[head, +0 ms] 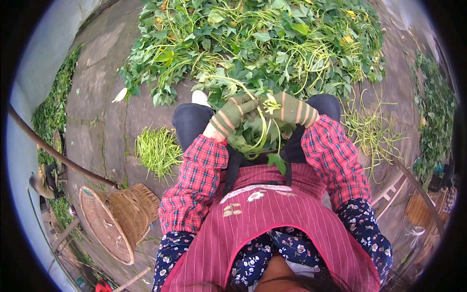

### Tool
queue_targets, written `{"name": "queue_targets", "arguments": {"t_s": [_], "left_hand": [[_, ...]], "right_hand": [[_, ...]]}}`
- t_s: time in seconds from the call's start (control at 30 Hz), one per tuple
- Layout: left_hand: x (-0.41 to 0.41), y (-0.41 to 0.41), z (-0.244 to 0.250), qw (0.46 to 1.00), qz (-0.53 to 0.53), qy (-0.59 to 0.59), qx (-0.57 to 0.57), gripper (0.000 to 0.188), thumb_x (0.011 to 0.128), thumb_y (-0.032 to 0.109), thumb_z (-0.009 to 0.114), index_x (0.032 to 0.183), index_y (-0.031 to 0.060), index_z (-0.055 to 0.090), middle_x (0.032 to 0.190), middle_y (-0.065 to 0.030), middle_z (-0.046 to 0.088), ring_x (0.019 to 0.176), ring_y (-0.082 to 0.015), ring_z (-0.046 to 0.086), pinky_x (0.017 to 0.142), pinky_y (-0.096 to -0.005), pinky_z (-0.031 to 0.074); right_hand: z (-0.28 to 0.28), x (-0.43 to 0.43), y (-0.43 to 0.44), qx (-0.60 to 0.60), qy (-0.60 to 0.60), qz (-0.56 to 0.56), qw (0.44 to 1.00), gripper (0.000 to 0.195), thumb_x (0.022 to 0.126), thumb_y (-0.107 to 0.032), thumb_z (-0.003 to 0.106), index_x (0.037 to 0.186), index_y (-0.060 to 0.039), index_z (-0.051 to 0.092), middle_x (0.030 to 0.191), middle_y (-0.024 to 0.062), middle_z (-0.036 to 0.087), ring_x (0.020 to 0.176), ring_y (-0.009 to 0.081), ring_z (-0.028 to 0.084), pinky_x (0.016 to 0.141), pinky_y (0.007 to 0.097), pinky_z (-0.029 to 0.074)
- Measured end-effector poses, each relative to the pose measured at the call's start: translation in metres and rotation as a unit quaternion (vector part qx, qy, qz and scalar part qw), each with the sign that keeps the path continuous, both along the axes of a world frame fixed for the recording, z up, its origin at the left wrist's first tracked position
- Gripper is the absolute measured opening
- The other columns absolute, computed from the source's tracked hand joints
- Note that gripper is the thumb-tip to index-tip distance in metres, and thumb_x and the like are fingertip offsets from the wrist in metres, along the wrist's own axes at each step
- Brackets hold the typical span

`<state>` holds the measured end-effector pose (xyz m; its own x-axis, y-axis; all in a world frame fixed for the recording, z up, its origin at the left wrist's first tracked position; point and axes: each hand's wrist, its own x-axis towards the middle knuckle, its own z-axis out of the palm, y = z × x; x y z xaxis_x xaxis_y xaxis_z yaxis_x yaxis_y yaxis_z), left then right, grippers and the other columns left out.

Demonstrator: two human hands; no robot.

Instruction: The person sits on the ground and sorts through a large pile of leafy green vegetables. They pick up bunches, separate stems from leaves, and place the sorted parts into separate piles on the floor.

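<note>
My left hand [235,113], in a green striped glove, is closed around a leafy green vine [263,127] that arcs up and curls down over my lap. Close beside it, my right hand [290,107], gloved alike, holds a small bunch of cut green stems [271,104], their pale ends showing. Fingertips of both hands are partly hidden by the vine and stems. Leaves hang between my knees. Past my hands spreads a large heap of leafy vines [255,43]. A pile of short green stems [157,151] lies on the ground left of my knee.
A wicker basket [120,219] lies tipped at the lower left, near a curved wooden pole [54,146]. Loose long stems [375,135] are scattered at the right, with another wicker basket [419,210] below them. Another person [45,182] is at the far left.
</note>
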<state>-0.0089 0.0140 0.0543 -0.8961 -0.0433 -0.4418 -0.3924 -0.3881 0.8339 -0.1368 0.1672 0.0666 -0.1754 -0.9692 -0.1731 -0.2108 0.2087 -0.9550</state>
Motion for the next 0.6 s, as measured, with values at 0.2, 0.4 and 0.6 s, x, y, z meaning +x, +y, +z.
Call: {"name": "queue_targets", "arguments": {"t_s": [0.2, 0.4, 0.6], "left_hand": [[0.0, -0.009, 0.0, 0.994, -0.028, 0.031, 0.096, 0.022, 0.084, 0.021, 0.055, 0.088, -0.0006, 0.054, 0.074, -0.0064, 0.057, 0.058, -0.0113, 0.052, 0.052, -0.0225, 0.04], [-0.004, -0.023, 0.003, 0.981, 0.15, 0.058, 0.113, 0.023, 0.087, 0.021, 0.054, 0.091, -0.0011, 0.055, 0.072, -0.0049, 0.056, 0.057, -0.0108, 0.051, 0.052, -0.0226, 0.042], [-0.01, -0.022, 0.005, 0.977, 0.167, 0.044, 0.127, 0.022, 0.087, 0.022, 0.054, 0.089, -0.0003, 0.055, 0.069, -0.0031, 0.054, 0.057, -0.0099, 0.051, 0.051, -0.0215, 0.041]], "right_hand": [[-0.031, 0.002, 0.009, -0.064, -0.249, -0.034, 0.966, 0.014, 0.078, -0.013, 0.058, 0.085, -0.0014, 0.06, 0.07, 0.0051, 0.061, 0.06, 0.0119, 0.057, 0.052, 0.0238, 0.045], [-0.06, -0.018, 0.011, -0.018, -0.469, -0.423, 0.775, 0.013, 0.08, -0.016, 0.061, 0.083, -0.003, 0.057, 0.07, 0.0061, 0.059, 0.052, 0.0124, 0.054, 0.042, 0.0245, 0.041], [-0.04, 0.021, -0.007, 0.0, -0.18, -0.163, 0.97, 0.028, 0.072, -0.016, 0.065, 0.097, -0.0052, 0.061, 0.071, 0.0015, 0.06, 0.057, 0.0081, 0.053, 0.047, 0.0216, 0.041]]}}
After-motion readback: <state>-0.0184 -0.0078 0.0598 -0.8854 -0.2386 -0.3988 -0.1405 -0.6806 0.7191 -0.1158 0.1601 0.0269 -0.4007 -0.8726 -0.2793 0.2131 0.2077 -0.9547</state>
